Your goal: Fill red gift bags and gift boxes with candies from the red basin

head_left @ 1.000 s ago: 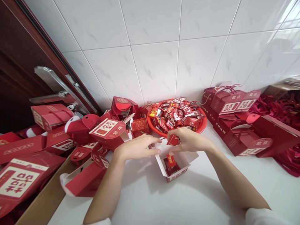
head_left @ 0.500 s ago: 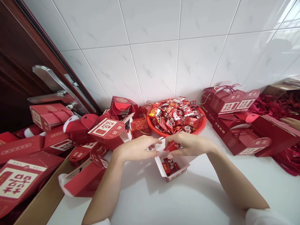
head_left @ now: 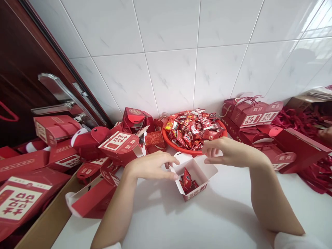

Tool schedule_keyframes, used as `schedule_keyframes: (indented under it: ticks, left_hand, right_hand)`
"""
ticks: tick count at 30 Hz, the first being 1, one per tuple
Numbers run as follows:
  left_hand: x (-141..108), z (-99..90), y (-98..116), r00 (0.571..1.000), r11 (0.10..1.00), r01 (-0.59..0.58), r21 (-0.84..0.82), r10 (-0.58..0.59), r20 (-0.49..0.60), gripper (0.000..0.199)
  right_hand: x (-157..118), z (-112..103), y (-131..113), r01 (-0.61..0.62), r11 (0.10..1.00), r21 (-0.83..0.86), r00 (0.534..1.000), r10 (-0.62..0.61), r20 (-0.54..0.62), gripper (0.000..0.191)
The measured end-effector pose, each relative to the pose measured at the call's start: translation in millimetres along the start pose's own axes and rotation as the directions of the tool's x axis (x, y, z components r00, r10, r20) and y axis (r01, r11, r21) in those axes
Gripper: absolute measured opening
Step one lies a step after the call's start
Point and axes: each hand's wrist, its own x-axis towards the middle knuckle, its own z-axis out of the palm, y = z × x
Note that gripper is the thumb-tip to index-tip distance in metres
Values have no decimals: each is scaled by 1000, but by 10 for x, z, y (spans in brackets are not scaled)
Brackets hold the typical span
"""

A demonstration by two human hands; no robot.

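A small open gift box (head_left: 196, 194), red outside and white inside, stands on the white table with its flaps spread. Red-wrapped candies (head_left: 187, 180) lie at its bottom. My left hand (head_left: 153, 166) grips the left flap between thumb and fingers. Above the right flap hovers my right hand (head_left: 228, 152), fingers partly curled, thumb apart, with nothing visible in it. Just behind the box, a red plastic basin (head_left: 169, 140) holds a heap of wrapped candies (head_left: 193, 128); the right hand is near its front right rim.
Red gift boxes (head_left: 120, 143) pile up at left, some in a cardboard carton (head_left: 49, 211). More boxes (head_left: 255, 114) stack at right, near red ribbon-like material (head_left: 293, 117). Another person's hand (head_left: 325, 135) shows at the right edge. A tiled wall (head_left: 171, 79) and door handle (head_left: 52, 109) stand behind.
My right hand has let a red candy go into the box and moved up and right, out of it. My left hand stays at the left flap.
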Motion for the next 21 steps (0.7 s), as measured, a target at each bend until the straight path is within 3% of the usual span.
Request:
schedule_keyframes:
  ticks: [3, 5, 11, 16, 21]
  left_hand:
    - [-20, 0, 3, 1000, 1000, -15, 22, 14, 21, 48]
    - [-34, 3, 12, 999, 999, -38, 37, 37, 27, 38]
    - [-57, 29, 32, 972, 976, -211, -49, 215, 91, 26]
    - [22, 97, 135, 996, 997, -74, 37, 72, 55, 24]
    - [142, 224, 274, 994, 978, 77, 195, -59, -92, 20]
  right_hand:
    - [-26, 99, 8, -238, 942, -238, 967, 254, 37, 27]
    - [-19, 181, -20, -284, 903, -323, 949, 314, 42, 26]
    - [-67, 296, -249, -169, 934, -314, 980, 192, 44, 20]
    - [-128, 343, -403, 21, 972, -236, 986, 19, 165, 19]
    - [-47, 437, -368, 139, 983, -121, 959, -103, 264, 45]
